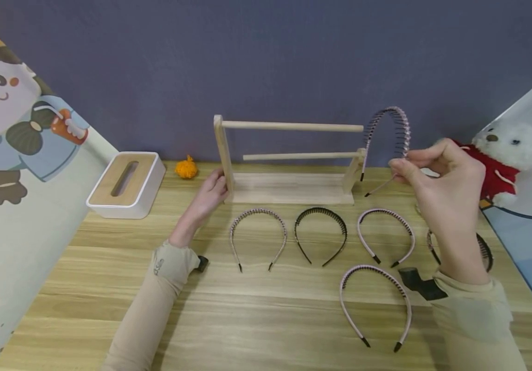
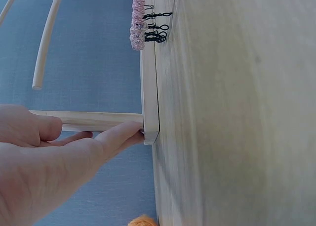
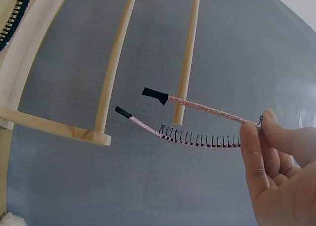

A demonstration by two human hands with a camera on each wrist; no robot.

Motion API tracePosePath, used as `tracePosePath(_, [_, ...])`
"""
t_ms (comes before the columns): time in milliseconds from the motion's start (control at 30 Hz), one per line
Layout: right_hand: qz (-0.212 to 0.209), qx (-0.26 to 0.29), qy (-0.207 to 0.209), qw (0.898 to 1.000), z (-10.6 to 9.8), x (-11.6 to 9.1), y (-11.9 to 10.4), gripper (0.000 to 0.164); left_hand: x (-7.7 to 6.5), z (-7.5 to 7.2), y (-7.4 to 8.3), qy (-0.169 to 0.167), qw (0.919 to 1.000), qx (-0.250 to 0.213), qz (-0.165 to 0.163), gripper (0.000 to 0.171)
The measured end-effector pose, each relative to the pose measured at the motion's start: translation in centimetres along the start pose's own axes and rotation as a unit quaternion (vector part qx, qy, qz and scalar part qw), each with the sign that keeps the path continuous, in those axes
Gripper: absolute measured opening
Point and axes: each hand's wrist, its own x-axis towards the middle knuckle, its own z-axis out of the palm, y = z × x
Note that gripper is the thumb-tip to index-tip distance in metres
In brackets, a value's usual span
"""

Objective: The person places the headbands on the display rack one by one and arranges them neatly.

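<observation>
My right hand [image 1: 453, 180] pinches one leg of a pink braided headband [image 1: 405, 129] with black wire teeth, raised arch up beside the rack's right end. In the right wrist view, the headband's black-tipped ends [image 3: 155, 93] point toward the dowels, and one leg overlaps a dowel's free end. At the other side, my left hand [image 1: 210, 193] holds the left post of the wooden rack [image 1: 289, 196] low down, its fingers reaching the base in the left wrist view. The rack has an upper dowel [image 1: 294, 125] and a lower dowel [image 1: 303, 156].
Before the rack lie a pink headband [image 1: 259, 210], a black headband [image 1: 320, 209] and several others; my right forearm partly covers one [image 1: 485, 252]. A tissue box [image 1: 147, 193] and orange pumpkin-like ornament [image 1: 186, 168] stand left, a teddy bear [image 1: 498, 170] right. A wall rises behind.
</observation>
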Motion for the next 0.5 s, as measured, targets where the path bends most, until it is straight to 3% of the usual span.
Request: tracePosePath(500, [-0.013, -0.005, -0.005, 1.0, 0.94, 0.54, 0.08, 0.018, -0.02, 0.08, 0.0, -0.002, 0.9997, -0.023, -0.006, 0.051])
